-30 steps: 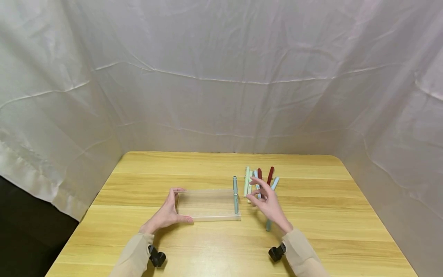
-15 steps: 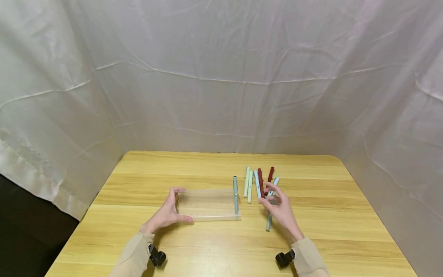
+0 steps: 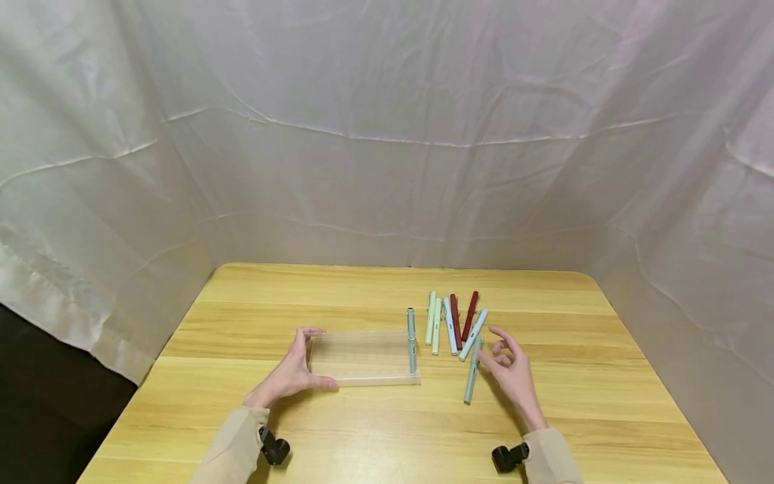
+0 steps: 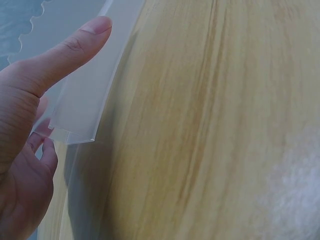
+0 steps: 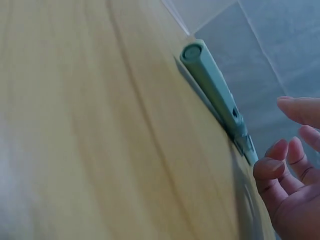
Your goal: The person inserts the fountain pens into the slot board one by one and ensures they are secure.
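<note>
My left hand (image 3: 291, 371) grips the left end of a clear plastic rack (image 3: 377, 381), thumb along its front rail and fingers at the back. Up close in the left wrist view, the clear rack (image 4: 87, 102) has a scalloped edge. Across the rack's right end lies a grey-green pen (image 3: 412, 353). To the right, my right hand (image 3: 512, 376) is beside a second grey-green pen (image 3: 471, 384) on the table, fingers loosely bent, thumb close to its far end. In the right wrist view a gap shows between thumb and forefinger, with the pen (image 5: 212, 82) beyond them.
Behind the right hand, several more pens lie fanned out: pale green pens (image 3: 437, 327), light blue pens (image 3: 474, 334) and dark red pens (image 3: 470, 314). The wooden table (image 3: 363, 437) ends at pale curtains (image 3: 387, 168) at the back and sides.
My right hand has moved right and toward me, from over the pale green pens past the blue and red ones to the loose grey-green pen. The left hand and rack stay put.
</note>
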Motion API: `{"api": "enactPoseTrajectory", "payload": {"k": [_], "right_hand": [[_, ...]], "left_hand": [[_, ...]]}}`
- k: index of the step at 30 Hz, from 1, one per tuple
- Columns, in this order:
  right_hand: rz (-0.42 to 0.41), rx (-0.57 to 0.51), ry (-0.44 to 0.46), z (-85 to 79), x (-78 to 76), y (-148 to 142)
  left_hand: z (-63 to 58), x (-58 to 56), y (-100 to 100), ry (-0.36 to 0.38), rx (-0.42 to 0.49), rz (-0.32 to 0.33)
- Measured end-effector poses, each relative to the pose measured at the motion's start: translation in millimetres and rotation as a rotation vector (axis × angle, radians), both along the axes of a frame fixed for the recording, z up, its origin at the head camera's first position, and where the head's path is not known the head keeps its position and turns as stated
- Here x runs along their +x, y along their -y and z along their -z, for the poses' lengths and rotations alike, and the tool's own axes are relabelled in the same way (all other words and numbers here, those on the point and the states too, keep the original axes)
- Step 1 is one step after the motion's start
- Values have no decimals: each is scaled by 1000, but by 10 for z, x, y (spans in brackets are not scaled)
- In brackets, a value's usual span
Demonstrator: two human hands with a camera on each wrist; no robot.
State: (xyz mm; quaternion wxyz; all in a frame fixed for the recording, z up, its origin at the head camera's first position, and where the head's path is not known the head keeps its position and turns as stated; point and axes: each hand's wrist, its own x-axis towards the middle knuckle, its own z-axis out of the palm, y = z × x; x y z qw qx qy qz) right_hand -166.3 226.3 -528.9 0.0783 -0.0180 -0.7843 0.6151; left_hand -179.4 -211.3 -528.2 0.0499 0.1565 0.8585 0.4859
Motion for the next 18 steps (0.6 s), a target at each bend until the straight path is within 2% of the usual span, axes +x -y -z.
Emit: {"api": "enactPoseTrajectory", "payload": {"k": [6,13,18], "right_hand": [[25,-5,53,58,4,-81],[4,-25,77,66,22,-125],[-27,-2,120,54,12,-122]], "left_hand": [[-3,-9,3,-3,-10,-2],[-8,3,0,-5,-12,2],[-3,10,-8,-16,-6,1]]}}
